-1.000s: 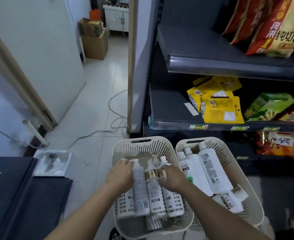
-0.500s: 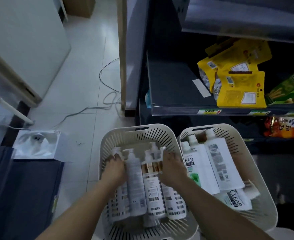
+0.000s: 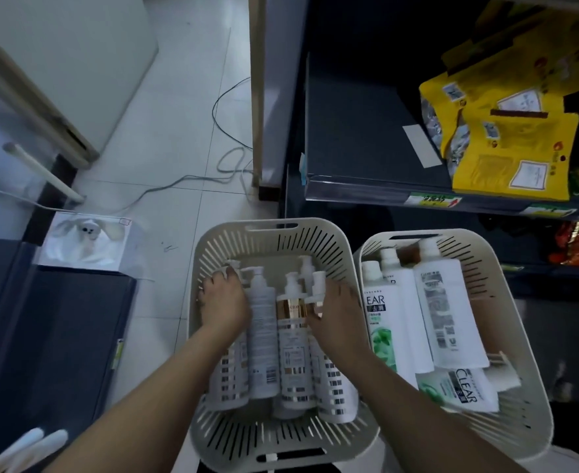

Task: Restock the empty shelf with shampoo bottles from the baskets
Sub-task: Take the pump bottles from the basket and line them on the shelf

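Two cream slotted baskets stand side by side on the floor. The left basket (image 3: 271,230) holds several white pump shampoo bottles lying flat, one with a gold band (image 3: 291,339). My left hand (image 3: 225,302) curls over the neck of the leftmost pump bottle (image 3: 230,373). My right hand (image 3: 339,312) grips the rightmost pump bottle (image 3: 335,387) near its pump. The right basket (image 3: 482,250) holds several white CLEAR bottles (image 3: 445,312). The dark shelf (image 3: 356,131) above the baskets is bare on its left half.
Yellow snack bags (image 3: 506,145) lie on the right of that shelf, with red packets (image 3: 578,247) on the shelf below. Cables (image 3: 226,165) trail over the white floor tiles. A tissue box (image 3: 86,244) sits on a dark counter (image 3: 59,336) at left.
The view has tilted down toward the baskets. Both hands have moved from the bunched bottle tops outward and lower, onto the outermost pump bottles in the left basket.
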`<state>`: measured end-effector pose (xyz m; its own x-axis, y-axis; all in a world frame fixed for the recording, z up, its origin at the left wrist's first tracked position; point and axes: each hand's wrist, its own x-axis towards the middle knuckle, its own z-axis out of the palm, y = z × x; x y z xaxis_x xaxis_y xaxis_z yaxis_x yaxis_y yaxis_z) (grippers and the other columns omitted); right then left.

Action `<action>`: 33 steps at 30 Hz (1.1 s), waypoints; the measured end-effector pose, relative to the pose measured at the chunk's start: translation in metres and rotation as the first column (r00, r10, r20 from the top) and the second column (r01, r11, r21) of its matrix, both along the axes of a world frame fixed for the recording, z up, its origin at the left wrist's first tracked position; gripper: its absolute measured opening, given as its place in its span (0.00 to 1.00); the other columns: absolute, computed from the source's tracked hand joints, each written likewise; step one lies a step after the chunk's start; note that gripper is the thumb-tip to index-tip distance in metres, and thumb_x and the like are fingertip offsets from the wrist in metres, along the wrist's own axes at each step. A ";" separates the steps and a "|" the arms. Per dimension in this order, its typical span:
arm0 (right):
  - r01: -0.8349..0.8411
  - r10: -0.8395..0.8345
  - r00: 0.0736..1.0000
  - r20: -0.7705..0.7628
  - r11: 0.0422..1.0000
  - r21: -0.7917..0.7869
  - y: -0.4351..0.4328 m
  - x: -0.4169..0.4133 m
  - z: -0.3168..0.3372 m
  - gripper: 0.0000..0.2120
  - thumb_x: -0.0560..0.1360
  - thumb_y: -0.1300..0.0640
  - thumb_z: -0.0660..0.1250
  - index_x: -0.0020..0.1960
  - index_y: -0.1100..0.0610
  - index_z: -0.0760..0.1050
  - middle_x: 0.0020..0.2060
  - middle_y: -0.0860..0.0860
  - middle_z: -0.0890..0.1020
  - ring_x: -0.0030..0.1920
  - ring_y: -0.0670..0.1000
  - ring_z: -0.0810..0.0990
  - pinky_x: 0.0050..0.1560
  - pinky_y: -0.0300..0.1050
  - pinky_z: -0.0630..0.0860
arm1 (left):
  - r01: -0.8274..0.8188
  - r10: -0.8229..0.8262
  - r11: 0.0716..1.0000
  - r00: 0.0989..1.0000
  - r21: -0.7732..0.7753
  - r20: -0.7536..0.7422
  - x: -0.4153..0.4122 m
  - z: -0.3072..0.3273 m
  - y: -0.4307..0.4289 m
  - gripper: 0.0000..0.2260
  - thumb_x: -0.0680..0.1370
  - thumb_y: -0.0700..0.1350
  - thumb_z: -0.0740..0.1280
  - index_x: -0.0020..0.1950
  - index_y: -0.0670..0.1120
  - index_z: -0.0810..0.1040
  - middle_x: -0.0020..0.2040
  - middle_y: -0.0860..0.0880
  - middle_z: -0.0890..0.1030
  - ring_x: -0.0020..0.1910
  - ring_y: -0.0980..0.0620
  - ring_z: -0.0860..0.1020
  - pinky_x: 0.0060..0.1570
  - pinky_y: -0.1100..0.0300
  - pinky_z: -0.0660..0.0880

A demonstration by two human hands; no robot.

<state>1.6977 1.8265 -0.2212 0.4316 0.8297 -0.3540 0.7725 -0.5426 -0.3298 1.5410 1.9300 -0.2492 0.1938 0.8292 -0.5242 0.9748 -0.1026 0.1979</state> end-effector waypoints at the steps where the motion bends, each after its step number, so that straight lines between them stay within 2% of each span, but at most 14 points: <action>1: 0.040 -0.040 0.999 -0.021 0.999 0.009 -0.002 -0.002 0.001 0.29 0.74 0.55 0.72 0.70 0.60 0.65 0.65 0.57 0.70 0.62 0.57 0.73 0.58 0.50 0.75 | -0.017 0.017 1.000 1.000 -0.009 0.016 -0.001 -0.002 0.000 0.28 0.77 0.43 0.63 0.75 0.38 0.57 0.70 0.36 0.65 0.67 0.37 0.65 0.65 0.48 0.64; 4: 0.102 -0.101 0.994 -0.037 0.995 0.014 -0.007 -0.009 -0.001 0.29 0.74 0.56 0.71 0.71 0.61 0.65 0.67 0.57 0.66 0.62 0.57 0.73 0.58 0.48 0.76 | -0.160 0.169 0.983 0.981 -0.095 0.097 0.000 -0.004 0.002 0.28 0.76 0.39 0.63 0.74 0.36 0.57 0.69 0.34 0.64 0.67 0.34 0.65 0.65 0.47 0.65; 6: 0.120 -0.119 0.992 -0.043 0.993 0.023 -0.008 -0.010 -0.003 0.28 0.73 0.57 0.71 0.70 0.62 0.66 0.67 0.58 0.65 0.62 0.57 0.73 0.59 0.48 0.75 | -0.238 0.250 0.965 0.962 -0.115 0.107 0.001 -0.007 0.005 0.29 0.75 0.40 0.65 0.73 0.35 0.58 0.68 0.34 0.66 0.67 0.34 0.66 0.65 0.47 0.65; 10: 0.102 -0.103 0.995 -0.015 0.995 -0.022 -0.003 -0.007 -0.003 0.24 0.74 0.57 0.71 0.66 0.62 0.68 0.65 0.58 0.67 0.61 0.57 0.73 0.58 0.48 0.74 | -0.218 0.223 0.965 0.975 -0.145 0.017 0.002 -0.012 0.014 0.31 0.74 0.45 0.67 0.71 0.35 0.60 0.68 0.36 0.68 0.68 0.36 0.66 0.64 0.46 0.68; 13: 0.101 -0.102 0.995 -0.012 0.991 -0.086 0.003 -0.008 -0.003 0.26 0.73 0.55 0.72 0.66 0.62 0.66 0.65 0.58 0.69 0.64 0.57 0.71 0.60 0.47 0.71 | -0.198 0.200 0.973 0.980 -0.121 0.003 0.007 -0.011 0.015 0.31 0.74 0.46 0.69 0.72 0.37 0.60 0.68 0.38 0.67 0.67 0.37 0.66 0.62 0.45 0.69; 16: 0.087 -0.085 0.996 0.020 0.991 -0.100 0.002 -0.009 -0.003 0.31 0.71 0.51 0.74 0.67 0.61 0.65 0.64 0.58 0.70 0.65 0.56 0.68 0.63 0.46 0.67 | -0.167 0.172 0.984 0.982 -0.060 0.080 0.007 -0.016 0.008 0.33 0.73 0.42 0.71 0.72 0.37 0.59 0.68 0.38 0.66 0.64 0.35 0.70 0.58 0.47 0.72; 19: 0.065 -0.062 0.995 0.077 0.997 -0.036 -0.003 -0.012 -0.006 0.40 0.67 0.50 0.76 0.71 0.61 0.62 0.65 0.59 0.69 0.65 0.57 0.67 0.66 0.47 0.65 | -0.141 0.146 0.989 0.981 -0.045 0.131 0.002 -0.014 0.004 0.35 0.71 0.42 0.72 0.72 0.37 0.58 0.67 0.37 0.66 0.62 0.35 0.72 0.57 0.47 0.72; 22: 0.036 -0.034 0.995 0.097 0.999 -0.021 -0.003 -0.015 -0.008 0.38 0.66 0.51 0.76 0.70 0.61 0.66 0.62 0.59 0.69 0.62 0.58 0.66 0.63 0.48 0.68 | -0.187 0.198 0.980 0.962 -0.075 0.187 -0.001 -0.006 -0.004 0.40 0.67 0.47 0.75 0.73 0.39 0.60 0.67 0.37 0.66 0.65 0.37 0.68 0.63 0.47 0.70; 24: 0.068 -0.067 0.997 0.032 0.998 -0.009 -0.005 -0.015 -0.006 0.36 0.66 0.53 0.76 0.70 0.59 0.67 0.62 0.59 0.68 0.62 0.58 0.67 0.60 0.47 0.69 | -0.165 0.184 0.982 0.947 -0.096 0.262 0.003 0.004 -0.016 0.36 0.67 0.48 0.75 0.71 0.42 0.66 0.66 0.38 0.68 0.65 0.38 0.68 0.63 0.47 0.70; 26: 0.159 -0.159 0.985 -0.074 0.987 -0.001 -0.009 -0.016 -0.006 0.39 0.67 0.53 0.76 0.73 0.52 0.63 0.64 0.59 0.65 0.62 0.59 0.70 0.57 0.49 0.72 | -0.126 0.182 0.976 0.919 -0.177 0.350 0.010 0.011 -0.031 0.33 0.67 0.48 0.74 0.70 0.47 0.67 0.66 0.39 0.69 0.61 0.39 0.72 0.57 0.51 0.73; 29: 0.174 -0.182 0.972 -0.152 0.983 -0.062 -0.018 -0.018 -0.009 0.49 0.66 0.44 0.75 0.77 0.41 0.49 0.66 0.57 0.68 0.61 0.60 0.73 0.51 0.52 0.74 | -0.077 0.165 0.973 0.891 -0.218 0.423 0.014 0.013 -0.050 0.38 0.64 0.55 0.74 0.71 0.51 0.66 0.64 0.42 0.72 0.59 0.43 0.74 0.55 0.54 0.74; 31: 0.162 -0.178 0.969 -0.173 0.981 -0.104 -0.025 -0.017 -0.011 0.55 0.64 0.42 0.76 0.78 0.42 0.42 0.68 0.57 0.68 0.63 0.60 0.72 0.51 0.53 0.74 | -0.113 0.201 0.969 0.875 -0.218 0.440 0.010 0.013 -0.058 0.42 0.63 0.55 0.77 0.73 0.50 0.63 0.65 0.43 0.72 0.61 0.43 0.74 0.56 0.52 0.75; 33: 0.188 -0.214 0.962 -0.172 0.970 -0.151 -0.030 -0.015 -0.011 0.57 0.64 0.45 0.79 0.78 0.49 0.42 0.69 0.58 0.68 0.64 0.60 0.73 0.53 0.52 0.75 | -0.205 0.304 0.943 0.849 -0.262 0.433 0.002 0.012 -0.064 0.44 0.61 0.50 0.79 0.72 0.47 0.62 0.64 0.45 0.73 0.59 0.44 0.74 0.55 0.49 0.76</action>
<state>1.6827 1.7960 -0.2324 0.5010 0.6729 -0.5442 0.5751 -0.7288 -0.3717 1.5428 1.8664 -0.2376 0.2501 0.7712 -0.5854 0.7518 0.2263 0.6193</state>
